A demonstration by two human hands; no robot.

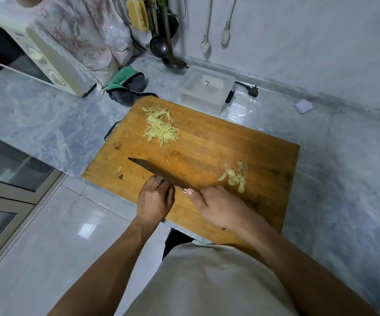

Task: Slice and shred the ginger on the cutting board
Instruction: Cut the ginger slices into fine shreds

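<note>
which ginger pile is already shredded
The pale yellow heap of thin ginger strips at the wooden cutting board's far left; the pile of flat ginger slices remains unshredded.

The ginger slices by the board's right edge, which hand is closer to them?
Right. The right hand, holding the knife, sits just beside the ginger slices. The left hand is farther off, beyond the blade.

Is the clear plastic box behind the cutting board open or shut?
Shut: the clear plastic box has its lid lying flat on top.
</note>
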